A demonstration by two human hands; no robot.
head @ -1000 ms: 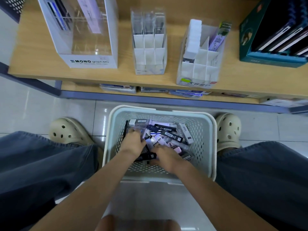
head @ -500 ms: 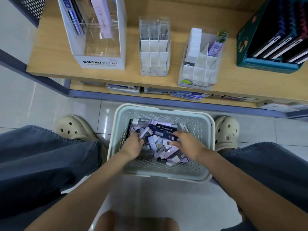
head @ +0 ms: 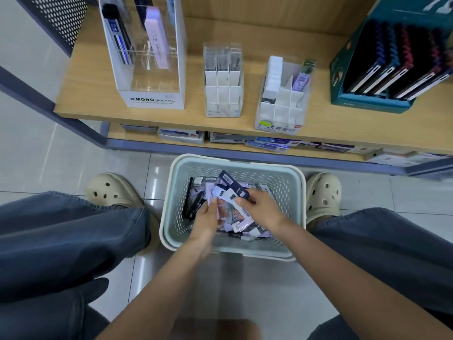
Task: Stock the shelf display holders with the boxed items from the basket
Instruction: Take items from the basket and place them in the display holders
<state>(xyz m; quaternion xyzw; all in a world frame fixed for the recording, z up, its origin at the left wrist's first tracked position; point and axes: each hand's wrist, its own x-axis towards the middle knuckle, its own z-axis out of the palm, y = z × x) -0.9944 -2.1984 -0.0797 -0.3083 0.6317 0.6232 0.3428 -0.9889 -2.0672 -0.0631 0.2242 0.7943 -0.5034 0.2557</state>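
Note:
A pale green perforated basket (head: 291, 190) sits on the floor between my feet, filled with several small lilac, white and dark boxes. My right hand (head: 263, 209) grips a fanned bunch of boxes (head: 231, 190), dark blue and white ones, lifted above the pile. My left hand (head: 208, 217) pinches a pale lilac box (head: 211, 194) beside them. On the wooden shelf (head: 93, 89) stand three holders: a tall MONO display (head: 152, 100), a clear divided holder (head: 223, 94) and a white divided holder (head: 282, 111) with a few boxes in it.
A teal carton of notebooks (head: 382, 77) occupies the shelf's right end. Flat packs lie on the lower shelf (head: 269, 143) behind the basket. My beige clogs (head: 110, 190) and my jeans-clad knees flank the basket on the tiled floor.
Both hands rose from digging in the pile. My right hand now holds a bunch of boxes lifted clear; my left pinches a lilac box. The view has tilted up toward the shelf.

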